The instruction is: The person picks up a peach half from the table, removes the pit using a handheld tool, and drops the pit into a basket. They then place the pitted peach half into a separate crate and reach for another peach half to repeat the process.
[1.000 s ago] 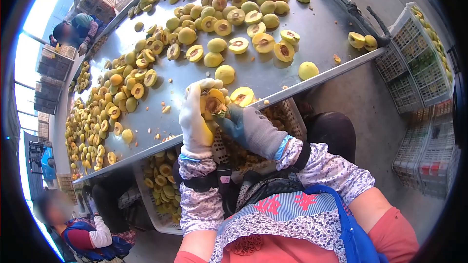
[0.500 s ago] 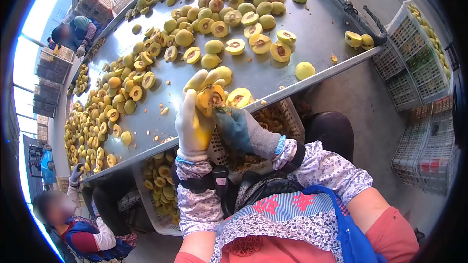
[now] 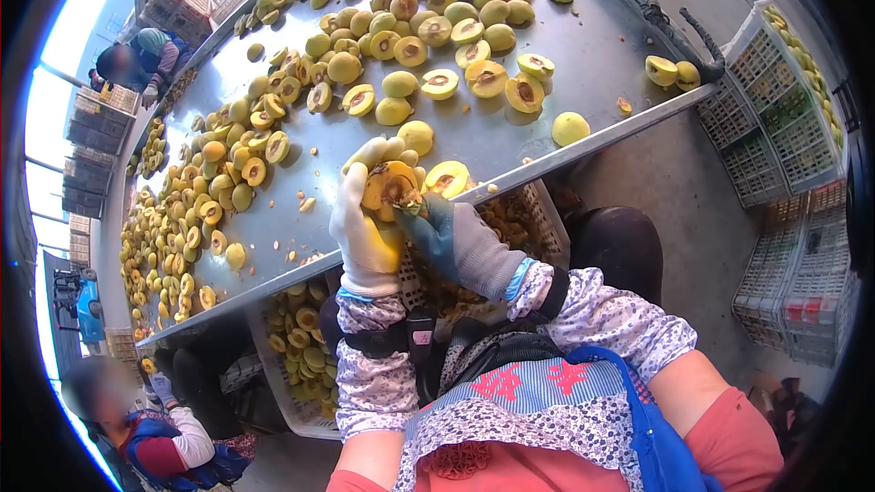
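My left hand (image 3: 366, 228), in a white glove stained yellow, is closed around a halved peach (image 3: 387, 184). The cut face with its brown, ragged centre is turned toward me. My right hand (image 3: 460, 241), in a grey glove with blue-green fingers, is closed at the lower right edge of that half. Brownish scraps show at its fingertips, but what it grips there is hidden. Just beyond, another peach half (image 3: 447, 179) lies cut side up at the table's edge, beside a rounded peach piece (image 3: 416, 137).
Many peach halves spread over the metal table (image 3: 292, 205). Below its edge stand a crate of scraps (image 3: 547, 232) and a crate of peach halves (image 3: 273, 383). Stacked crates (image 3: 775, 109) rise at the right. A co-worker (image 3: 173, 437) sits lower left, another person (image 3: 150, 59) upper left.
My left hand has tipped the peach half slightly, and its brown centre faces me more. My right hand has shifted a little. The lower-left co-worker's raised hand has come down from the table edge.
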`<action>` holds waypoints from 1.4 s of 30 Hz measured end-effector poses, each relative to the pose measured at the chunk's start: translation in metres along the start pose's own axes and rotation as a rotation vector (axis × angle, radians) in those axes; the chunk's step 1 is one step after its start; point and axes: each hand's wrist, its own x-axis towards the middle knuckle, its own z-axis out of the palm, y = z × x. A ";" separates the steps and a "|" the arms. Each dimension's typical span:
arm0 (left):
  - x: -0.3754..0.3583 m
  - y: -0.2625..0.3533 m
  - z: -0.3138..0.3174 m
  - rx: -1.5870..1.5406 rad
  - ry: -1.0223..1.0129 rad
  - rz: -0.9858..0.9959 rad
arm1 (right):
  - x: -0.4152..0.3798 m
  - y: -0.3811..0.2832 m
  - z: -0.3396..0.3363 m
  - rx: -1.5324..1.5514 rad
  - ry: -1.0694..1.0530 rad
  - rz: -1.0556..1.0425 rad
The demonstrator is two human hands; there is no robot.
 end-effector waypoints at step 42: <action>-0.003 0.017 -0.003 0.591 -0.099 -0.024 | -0.014 -0.013 -0.018 -0.249 -0.166 0.021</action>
